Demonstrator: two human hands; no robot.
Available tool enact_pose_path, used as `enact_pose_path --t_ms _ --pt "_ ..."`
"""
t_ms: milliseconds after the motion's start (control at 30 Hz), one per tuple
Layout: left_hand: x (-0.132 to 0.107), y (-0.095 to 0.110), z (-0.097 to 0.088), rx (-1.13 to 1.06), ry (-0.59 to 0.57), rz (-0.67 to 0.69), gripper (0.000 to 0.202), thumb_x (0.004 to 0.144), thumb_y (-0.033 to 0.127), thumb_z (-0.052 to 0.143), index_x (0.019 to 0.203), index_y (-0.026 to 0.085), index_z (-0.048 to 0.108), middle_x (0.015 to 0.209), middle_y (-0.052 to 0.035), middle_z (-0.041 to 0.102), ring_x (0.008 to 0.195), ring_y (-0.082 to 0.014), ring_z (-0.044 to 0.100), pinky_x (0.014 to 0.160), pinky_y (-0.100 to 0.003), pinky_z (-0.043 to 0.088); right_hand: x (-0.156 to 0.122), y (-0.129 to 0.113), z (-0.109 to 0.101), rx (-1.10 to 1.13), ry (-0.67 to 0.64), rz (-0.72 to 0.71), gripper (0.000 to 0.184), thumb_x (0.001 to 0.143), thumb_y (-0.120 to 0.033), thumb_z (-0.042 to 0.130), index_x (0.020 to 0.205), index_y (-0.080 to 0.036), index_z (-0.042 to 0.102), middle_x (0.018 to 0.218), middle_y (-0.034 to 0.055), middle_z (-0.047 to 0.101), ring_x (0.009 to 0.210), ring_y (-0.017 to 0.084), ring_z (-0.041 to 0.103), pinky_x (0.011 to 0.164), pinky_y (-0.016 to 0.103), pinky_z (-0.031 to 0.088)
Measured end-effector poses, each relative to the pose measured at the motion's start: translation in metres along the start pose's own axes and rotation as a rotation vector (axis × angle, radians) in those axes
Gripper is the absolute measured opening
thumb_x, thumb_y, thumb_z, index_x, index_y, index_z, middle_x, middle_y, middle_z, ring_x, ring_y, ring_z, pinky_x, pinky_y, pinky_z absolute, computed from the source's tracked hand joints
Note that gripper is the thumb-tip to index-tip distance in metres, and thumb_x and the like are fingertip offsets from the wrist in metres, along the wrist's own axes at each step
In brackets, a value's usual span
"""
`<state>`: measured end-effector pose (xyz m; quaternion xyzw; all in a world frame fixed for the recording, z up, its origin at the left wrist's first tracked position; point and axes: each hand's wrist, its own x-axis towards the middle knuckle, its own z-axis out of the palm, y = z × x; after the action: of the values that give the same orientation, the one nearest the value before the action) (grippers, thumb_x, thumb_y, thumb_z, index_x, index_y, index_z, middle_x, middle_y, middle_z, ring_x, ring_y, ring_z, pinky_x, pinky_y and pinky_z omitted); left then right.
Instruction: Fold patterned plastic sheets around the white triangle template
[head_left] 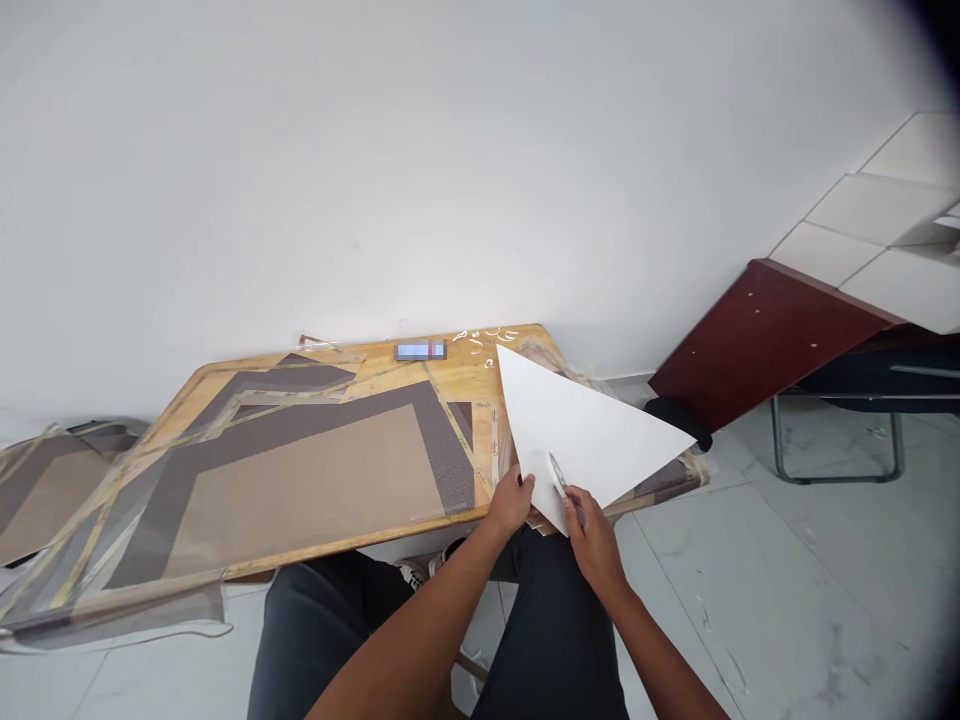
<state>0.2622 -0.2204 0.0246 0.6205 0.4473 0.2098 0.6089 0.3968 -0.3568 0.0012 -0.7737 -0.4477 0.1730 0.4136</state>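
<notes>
A: White wall [450, 170] behind, wooden table [465, 380] below; where is the sheet [585, 425]?

B: Over the table's right end, its near corner above the thigh [562, 620].

A: And the grips?

B: The left hand [512, 498] pinches the sheet's near left edge; the right hand [592, 535] holds a white roll [556, 472] near that corner.

A: Open room?

B: Floor [750, 560] extends right of the right hand; scraps [476, 346] lie beside the sheet's far corner.

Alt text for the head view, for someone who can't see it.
A seated person's left hand grips a large white sheet near its closest corner, while the right hand holds a small white roll, possibly tape. The sheet overlaps a wooden table with a brown-and-gray cover.
</notes>
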Motion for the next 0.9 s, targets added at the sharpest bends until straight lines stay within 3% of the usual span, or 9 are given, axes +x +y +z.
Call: enact_pose_path --t_ms 133,200,300,400,567,667,733,833,900 --pt "-0.035 0.011 -0.045 -0.104 -0.011 0.086 0.061 0.104 0.059 0.053 0.149 0.018 0.059 0.128 -0.0140 0.076 0.108 -0.0282 0.072 0.097 -0.042 0.058 -0.003 -0.006 -0.023 -0.020 0.159 0.014 0.050 0.107 -0.058 0.044 0.135 -0.023 0.065 0.137 0.0133 0.070 0.126 0.031 0.064 0.105 0.045 0.051" --pt "-0.061 0.016 -0.079 -0.128 0.054 0.153 0.063 0.104 0.061 0.054 0.150 0.019 0.060 0.135 -0.0133 0.074 0.121 -0.0305 0.069 0.104 -0.043 0.056 -0.003 -0.005 -0.030 -0.064 0.244 -0.010 0.049 0.107 -0.059 0.045 0.134 -0.023 0.067 0.134 0.0132 0.071 0.125 0.031 0.064 0.105 0.045 0.050" --pt "-0.103 0.015 -0.134 -0.105 0.206 0.162 0.065 0.102 0.065 0.055 0.145 0.017 0.064 0.140 -0.0125 0.072 0.125 -0.0319 0.067 0.109 -0.044 0.054 0.000 0.003 -0.027 -0.126 0.276 -0.093 0.047 0.108 -0.058 0.044 0.129 -0.024 0.068 0.132 0.0126 0.071 0.126 0.030 0.063 0.110 0.046 0.047" --pt "-0.139 0.001 -0.187 -0.115 0.362 0.117 0.069 0.099 0.067 0.060 0.146 0.016 0.063 0.141 -0.0127 0.072 0.125 -0.0330 0.068 0.108 -0.044 0.055 0.006 0.013 -0.013 -0.210 0.215 -0.156 0.050 0.108 -0.061 0.041 0.122 -0.024 0.071 0.132 0.0142 0.067 0.127 0.031 0.060 0.112 0.047 0.045" --pt "-0.178 -0.041 -0.269 -0.203 0.617 0.076 0.081 0.091 0.072 0.070 0.147 0.015 0.061 0.138 -0.0135 0.073 0.125 -0.0350 0.069 0.106 -0.047 0.058 0.010 0.016 0.005 -0.314 0.154 -0.141 0.060 0.102 -0.071 0.044 0.112 -0.022 0.077 0.126 0.0185 0.063 0.122 0.036 0.058 0.109 0.054 0.046" --pt "-0.190 -0.067 -0.312 -0.255 0.699 0.060 0.084 0.085 0.073 0.075 0.144 0.015 0.062 0.135 -0.0138 0.074 0.120 -0.0338 0.071 0.103 -0.046 0.060 -0.003 -0.001 0.018 -0.201 0.165 -0.008 0.062 0.098 -0.073 0.048 0.117 -0.021 0.075 0.117 0.0173 0.068 0.110 0.035 0.065 0.100 0.052 0.051" --pt "-0.193 -0.085 -0.335 -0.272 0.726 0.034 0.086 0.080 0.074 0.077 0.140 0.014 0.063 0.130 -0.0142 0.076 0.114 -0.0329 0.074 0.098 -0.046 0.063 -0.017 -0.020 0.035 0.007 0.070 0.161 0.059 0.095 -0.074 0.051 0.114 -0.022 0.075 0.101 0.0117 0.074 0.089 0.030 0.069 0.082 0.044 0.055" --pt "-0.192 -0.107 -0.358 -0.234 0.751 -0.023 0.080 0.079 0.073 0.076 0.132 0.014 0.065 0.122 -0.0141 0.078 0.105 -0.0319 0.076 0.087 -0.043 0.065 -0.037 -0.052 0.071 0.412 -0.121 0.424 0.058 0.082 -0.074 0.066 0.107 -0.023 0.075 0.078 0.0042 0.073 0.064 0.023 0.066 0.054 0.032 0.047" --pt "-0.191 -0.118 -0.367 -0.130 0.757 -0.101 0.069 0.081 0.070 0.073 0.122 0.015 0.068 0.114 -0.0132 0.080 0.100 -0.0324 0.076 0.082 -0.042 0.064 -0.045 -0.068 0.093 0.602 -0.161 0.561 0.058 0.073 -0.069 0.076 0.107 -0.022 0.075 0.076 0.0030 0.073 0.059 0.019 0.066 0.047 0.026 0.042"
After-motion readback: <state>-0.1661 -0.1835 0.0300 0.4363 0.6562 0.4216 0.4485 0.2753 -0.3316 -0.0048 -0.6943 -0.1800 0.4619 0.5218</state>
